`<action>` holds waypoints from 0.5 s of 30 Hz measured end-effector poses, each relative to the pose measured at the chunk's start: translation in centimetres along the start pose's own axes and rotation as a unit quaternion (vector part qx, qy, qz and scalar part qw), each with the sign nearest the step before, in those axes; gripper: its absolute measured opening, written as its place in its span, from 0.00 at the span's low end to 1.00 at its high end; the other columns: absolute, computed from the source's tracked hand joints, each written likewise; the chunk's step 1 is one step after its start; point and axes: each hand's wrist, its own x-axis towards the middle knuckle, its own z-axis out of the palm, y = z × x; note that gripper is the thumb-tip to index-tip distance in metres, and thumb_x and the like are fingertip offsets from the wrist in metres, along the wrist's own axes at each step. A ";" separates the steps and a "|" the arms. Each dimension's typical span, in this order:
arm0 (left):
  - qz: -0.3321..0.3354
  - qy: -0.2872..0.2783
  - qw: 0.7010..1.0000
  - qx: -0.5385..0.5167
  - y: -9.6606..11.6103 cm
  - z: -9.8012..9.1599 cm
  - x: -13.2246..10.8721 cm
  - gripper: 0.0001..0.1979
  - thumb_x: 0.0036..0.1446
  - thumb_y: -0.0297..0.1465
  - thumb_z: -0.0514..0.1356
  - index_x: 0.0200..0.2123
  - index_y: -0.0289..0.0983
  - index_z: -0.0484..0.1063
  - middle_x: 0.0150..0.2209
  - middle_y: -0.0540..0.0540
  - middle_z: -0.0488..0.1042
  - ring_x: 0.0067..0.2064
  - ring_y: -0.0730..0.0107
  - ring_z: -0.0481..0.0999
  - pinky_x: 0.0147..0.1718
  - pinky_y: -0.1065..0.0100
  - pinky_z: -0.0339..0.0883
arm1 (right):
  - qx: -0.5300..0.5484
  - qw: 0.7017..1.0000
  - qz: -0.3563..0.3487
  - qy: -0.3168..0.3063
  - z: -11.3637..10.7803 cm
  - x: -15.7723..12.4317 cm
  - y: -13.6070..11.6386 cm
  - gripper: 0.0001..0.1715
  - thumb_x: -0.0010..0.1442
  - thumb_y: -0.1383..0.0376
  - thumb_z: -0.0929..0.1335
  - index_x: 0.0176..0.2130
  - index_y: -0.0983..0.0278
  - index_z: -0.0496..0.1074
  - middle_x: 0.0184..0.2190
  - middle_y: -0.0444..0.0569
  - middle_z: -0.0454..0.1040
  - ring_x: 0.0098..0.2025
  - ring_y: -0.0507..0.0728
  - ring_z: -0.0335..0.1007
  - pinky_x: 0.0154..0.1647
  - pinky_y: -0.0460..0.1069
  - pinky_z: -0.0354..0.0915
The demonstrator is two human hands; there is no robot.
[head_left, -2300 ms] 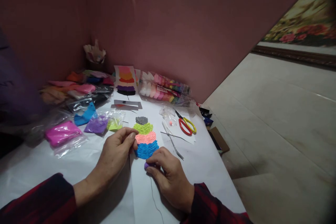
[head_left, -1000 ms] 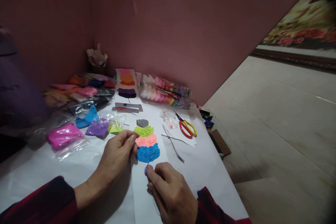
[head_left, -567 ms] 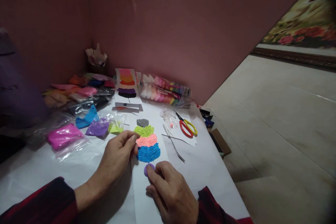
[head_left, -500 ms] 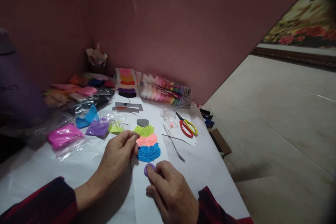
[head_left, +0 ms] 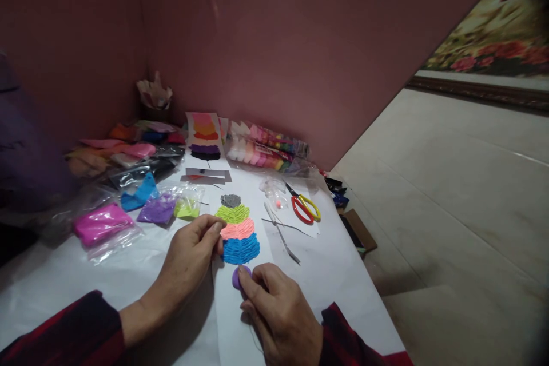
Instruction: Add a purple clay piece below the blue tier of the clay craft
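Observation:
A white paper strip [head_left: 234, 320] carries ridged clay bands: grey [head_left: 230, 201], lime green [head_left: 234, 214], coral [head_left: 239, 229] and blue [head_left: 241, 249]. Thumb and index finger of my left hand [head_left: 189, 260] are pinched together at the left edge of the coral band; whatever they hold is too small to make out. Just below the blue band, a lump of purple clay [head_left: 237, 278] is gripped by my right hand [head_left: 281, 309], with the thumb or finger pressed on its face. A thin thread-like line hangs below that hand.
On the right lie scissors [head_left: 306, 209], a thin metal tool [head_left: 285, 243] and a small clear bag [head_left: 274, 191]. Clay packets, including magenta [head_left: 103, 223] and purple [head_left: 156, 209], cover the left. Behind stand a finished-looking colour-banded strip [head_left: 205, 137] and bagged clay [head_left: 266, 151].
The view has shifted slightly, so everything sits a little further left. Both hands keep nearly the same pose and place.

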 end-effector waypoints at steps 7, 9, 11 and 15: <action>0.001 -0.007 1.000 0.011 0.2 0.0 0.0 0.13 0.57 0.37 0.55 0.24 0.38 0.67 0.18 0.54 0.66 0.22 0.72 0.64 0.24 0.70 0.56 | 0.017 0.999 0.032 0.012 0.1 -0.4 -0.3 0.25 0.62 0.72 0.61 0.59 0.67 0.62 0.37 0.55 0.67 0.38 0.59 0.63 0.34 0.53 0.65; 0.000 -0.007 1.000 0.014 0.3 0.0 0.0 0.13 0.58 0.37 0.55 0.23 0.39 0.67 0.18 0.55 0.66 0.21 0.73 0.63 0.23 0.71 0.55 | 0.017 0.999 0.028 -0.006 0.1 -0.3 -0.3 0.24 0.62 0.72 0.62 0.58 0.68 0.63 0.37 0.55 0.67 0.39 0.59 0.63 0.35 0.53 0.65; 0.000 -0.009 1.000 0.017 0.4 0.0 0.0 0.13 0.58 0.37 0.55 0.23 0.39 0.67 0.18 0.55 0.66 0.21 0.73 0.63 0.23 0.71 0.55 | 0.012 0.999 0.028 -0.018 -0.1 -0.2 -0.2 0.24 0.61 0.72 0.62 0.57 0.69 0.64 0.37 0.55 0.66 0.39 0.59 0.63 0.35 0.53 0.66; 0.001 -0.006 1.000 0.023 0.4 0.1 0.0 0.11 0.57 0.37 0.56 0.25 0.39 0.69 0.18 0.55 0.67 0.23 0.72 0.63 0.23 0.71 0.55 | 0.001 0.999 0.027 -0.021 -0.3 0.2 -0.2 0.21 0.61 0.72 0.63 0.54 0.69 0.66 0.36 0.54 0.67 0.38 0.59 0.63 0.34 0.53 0.65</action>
